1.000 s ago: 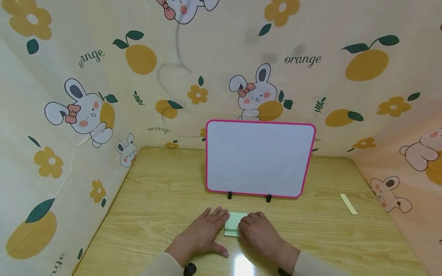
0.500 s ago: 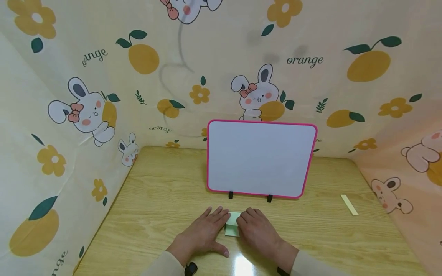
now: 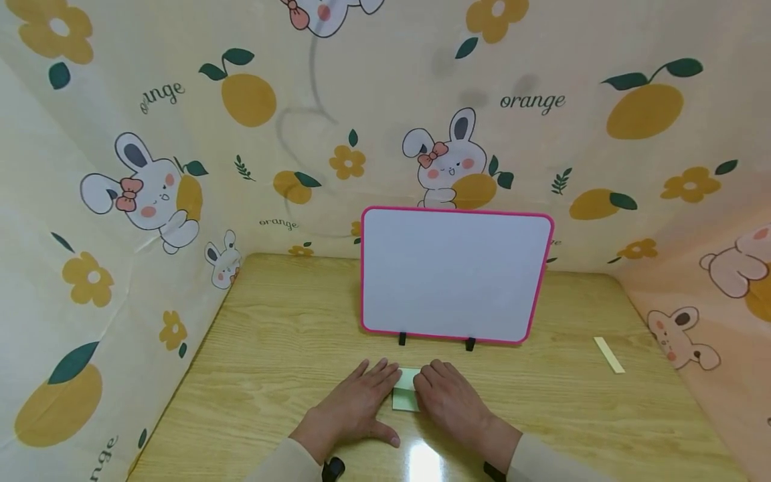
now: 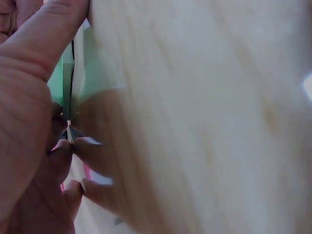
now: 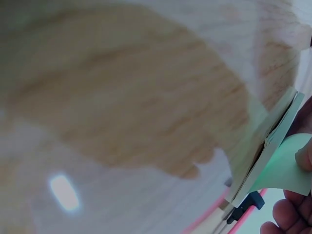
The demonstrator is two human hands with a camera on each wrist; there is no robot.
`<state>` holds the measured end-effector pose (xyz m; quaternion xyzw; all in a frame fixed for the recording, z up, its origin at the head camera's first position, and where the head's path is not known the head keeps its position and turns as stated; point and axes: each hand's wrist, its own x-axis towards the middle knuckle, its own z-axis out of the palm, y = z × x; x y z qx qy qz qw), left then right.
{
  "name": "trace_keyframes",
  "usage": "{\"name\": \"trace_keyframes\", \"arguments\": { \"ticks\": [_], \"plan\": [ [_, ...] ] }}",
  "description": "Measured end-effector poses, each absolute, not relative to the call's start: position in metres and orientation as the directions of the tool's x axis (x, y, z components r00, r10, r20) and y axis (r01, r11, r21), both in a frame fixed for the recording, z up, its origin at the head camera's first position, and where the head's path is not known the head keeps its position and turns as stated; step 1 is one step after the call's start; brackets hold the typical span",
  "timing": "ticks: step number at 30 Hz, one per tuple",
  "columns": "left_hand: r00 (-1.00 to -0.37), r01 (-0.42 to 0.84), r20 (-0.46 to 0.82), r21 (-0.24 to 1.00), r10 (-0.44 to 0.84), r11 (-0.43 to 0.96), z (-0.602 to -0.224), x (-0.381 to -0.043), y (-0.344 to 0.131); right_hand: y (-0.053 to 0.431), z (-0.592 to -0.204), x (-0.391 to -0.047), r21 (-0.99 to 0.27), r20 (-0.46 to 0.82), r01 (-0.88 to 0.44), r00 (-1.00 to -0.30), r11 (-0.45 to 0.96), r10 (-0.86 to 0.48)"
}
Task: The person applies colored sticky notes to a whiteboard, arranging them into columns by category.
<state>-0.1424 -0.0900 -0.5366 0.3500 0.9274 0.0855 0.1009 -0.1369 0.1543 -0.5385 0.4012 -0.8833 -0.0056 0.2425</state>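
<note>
A pale green pad of sticky notes [image 3: 405, 401] lies on the wooden table between my hands, its layered edge [image 5: 282, 132] showing in the right wrist view. Its top sheet [image 5: 286, 166] curls up from the near side, still joined to the pad at the far side. My right hand [image 3: 453, 410] pinches that sheet at its right, thumb against it and the other fingers curled. My left hand [image 3: 354, 406] lies with fingers extended, fingertips resting on the pad's left edge. In the left wrist view, the left thumb [image 4: 41, 41] hides part of the pad.
A whiteboard [image 3: 456, 274] with a pink frame stands on black feet behind the hands. One pale yellow paper strip [image 3: 609, 355] lies on the table [image 3: 283, 321] at the right. A cloth [image 3: 373, 80] printed with rabbits and oranges surrounds the table's back and sides.
The top sheet's near edge has lifted and moved away from me, uncovering more of the pad beneath. My right hand has shifted slightly forward; the left hand has stayed in place.
</note>
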Motion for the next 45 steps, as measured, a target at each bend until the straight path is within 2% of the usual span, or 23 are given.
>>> {"name": "trace_keyframes", "arguments": {
  "ticks": [15,19,24,33,45],
  "plan": [
    [-0.734,0.654,-0.064,0.203,0.676,0.729,-0.536,-0.132,-0.099,0.157,-0.538,-0.140,0.180,0.451,-0.720,-0.545,0.670,-0.706],
    [-0.725,0.671,-0.023,0.201,0.689,0.713,-0.533,-0.120,-0.110,0.155,-0.533,-0.139,0.132,0.453,-0.716,-0.572,0.686,-0.684],
    [-0.691,0.710,0.012,0.195,0.723,0.676,-0.532,-0.107,-0.115,0.154,-0.529,-0.140,0.099,0.449,-0.693,-0.610,0.715,-0.653],
    [-0.602,0.794,0.048,0.138,0.797,0.592,-0.535,-0.099,-0.103,0.150,-0.529,-0.142,0.079,0.455,-0.676,-0.630,0.733,-0.630],
    [-0.588,0.807,0.053,0.112,0.807,0.580,-0.539,-0.100,-0.099,0.151,-0.530,-0.156,0.096,0.469,-0.653,-0.636,0.751,-0.613]
  ]
}}
